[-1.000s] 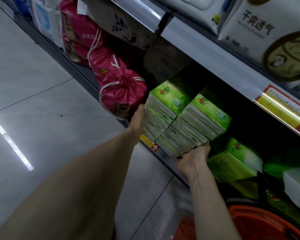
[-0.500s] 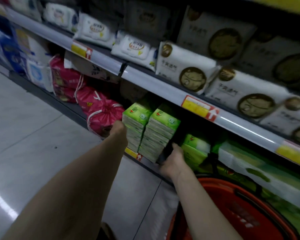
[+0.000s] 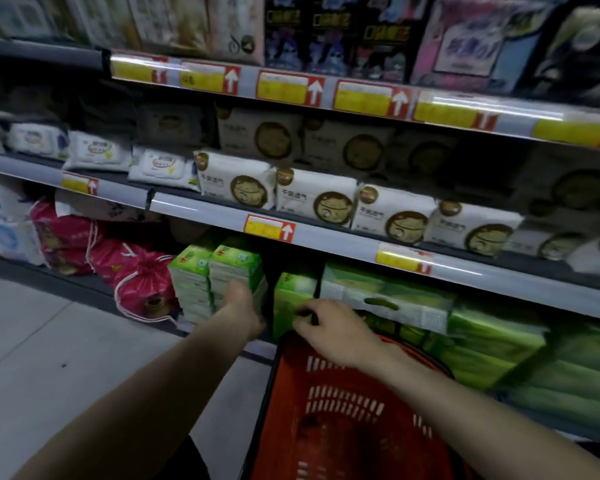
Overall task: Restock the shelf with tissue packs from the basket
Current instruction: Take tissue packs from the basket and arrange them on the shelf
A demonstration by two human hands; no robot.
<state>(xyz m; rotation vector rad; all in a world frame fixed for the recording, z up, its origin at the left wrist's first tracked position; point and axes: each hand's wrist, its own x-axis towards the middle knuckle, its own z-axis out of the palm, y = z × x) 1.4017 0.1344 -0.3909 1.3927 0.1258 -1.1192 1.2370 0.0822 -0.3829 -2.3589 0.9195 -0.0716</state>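
A grey tiled floor (image 3: pixel 49 341) was seen before store shelving, its rails fitted with yellow-and-red price tags (image 3: pixel 269 228). White packs (image 3: pixel 312 199) were ranged on the middle level. Pink drawstring bags (image 3: pixel 142 289) were set on the bottom shelf (image 3: pixel 84 282), and a red basket (image 3: pixel 326 410) was placed in front. Beside the bags, two stacks of green tissue packs (image 3: pixel 219 271) stood upright, long axis vertical. The left hand (image 3: pixel 243 306) was laid against them, fingers too blurred to judge. The right hand (image 3: pixel 333 330) was held loose and spread above the basket rim.
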